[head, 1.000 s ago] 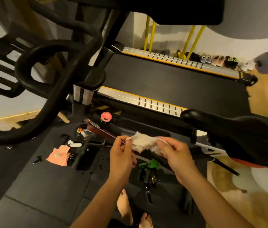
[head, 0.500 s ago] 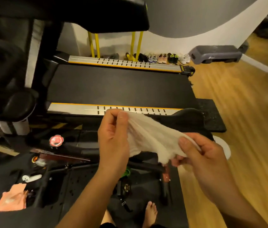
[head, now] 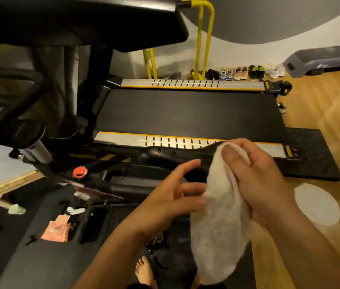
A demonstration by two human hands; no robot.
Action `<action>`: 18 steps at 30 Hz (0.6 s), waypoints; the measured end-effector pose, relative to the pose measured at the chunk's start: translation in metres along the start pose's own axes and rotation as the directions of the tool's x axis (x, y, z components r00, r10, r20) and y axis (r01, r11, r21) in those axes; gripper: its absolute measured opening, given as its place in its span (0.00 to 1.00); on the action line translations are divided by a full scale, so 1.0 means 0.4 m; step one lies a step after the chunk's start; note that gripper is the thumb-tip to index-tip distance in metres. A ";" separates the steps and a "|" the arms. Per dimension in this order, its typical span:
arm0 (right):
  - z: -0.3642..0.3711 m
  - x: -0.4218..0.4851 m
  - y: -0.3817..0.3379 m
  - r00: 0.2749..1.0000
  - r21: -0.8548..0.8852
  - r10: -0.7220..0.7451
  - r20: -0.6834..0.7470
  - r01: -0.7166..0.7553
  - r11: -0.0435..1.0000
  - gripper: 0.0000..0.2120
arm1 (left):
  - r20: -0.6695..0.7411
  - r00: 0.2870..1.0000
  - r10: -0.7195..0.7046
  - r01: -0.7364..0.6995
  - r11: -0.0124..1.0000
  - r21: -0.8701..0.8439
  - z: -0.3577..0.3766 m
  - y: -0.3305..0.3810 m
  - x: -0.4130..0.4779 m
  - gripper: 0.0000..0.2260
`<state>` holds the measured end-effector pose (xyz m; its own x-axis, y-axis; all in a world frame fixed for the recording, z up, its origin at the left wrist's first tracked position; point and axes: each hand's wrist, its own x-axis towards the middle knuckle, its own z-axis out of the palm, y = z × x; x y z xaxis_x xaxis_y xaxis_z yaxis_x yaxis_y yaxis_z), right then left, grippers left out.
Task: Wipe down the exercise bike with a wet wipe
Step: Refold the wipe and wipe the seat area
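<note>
One wet wipe (head: 219, 232) now hangs unfolded from the right hand (head: 263, 184) alone, pinched at its top between thumb and fingers, above the exercise bike (head: 121, 187). The left hand (head: 171, 197), which pinched the wipe half a second ago, has released it; its fingers are spread just beside the wipe's edge. A treadmill (head: 185, 113) lies beyond.
</note>
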<state>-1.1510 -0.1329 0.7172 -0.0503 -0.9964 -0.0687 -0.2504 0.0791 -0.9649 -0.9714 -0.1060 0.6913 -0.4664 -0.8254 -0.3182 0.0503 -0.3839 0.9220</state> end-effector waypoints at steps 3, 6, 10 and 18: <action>0.000 0.041 0.003 0.993 0.200 0.048 0.109 -0.069 0.977 0.08 | -0.095 0.995 -0.016 0.015 1.000 -0.003 0.039 -0.007 0.036 0.19; -0.035 0.062 0.010 0.919 0.682 0.232 0.320 -0.394 0.617 0.17 | -0.280 0.958 0.059 -0.082 0.994 -0.071 0.050 0.009 0.045 0.04; -0.051 0.029 0.052 0.832 0.456 0.226 0.507 -0.481 0.749 0.21 | -0.374 0.920 0.115 -0.145 0.988 -0.052 0.028 0.043 0.045 0.08; -0.080 -0.037 0.053 0.995 0.552 0.102 -0.004 -0.082 0.830 0.30 | -0.329 0.922 0.205 -0.208 0.978 0.028 0.046 0.060 0.026 0.19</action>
<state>-1.1864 -0.1156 0.7060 -0.0797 -0.9830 -0.1651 0.3296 0.1303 -0.9351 -0.9912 -0.1162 0.7143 -0.1291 -0.9757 -0.1768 0.1214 -0.1925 0.9738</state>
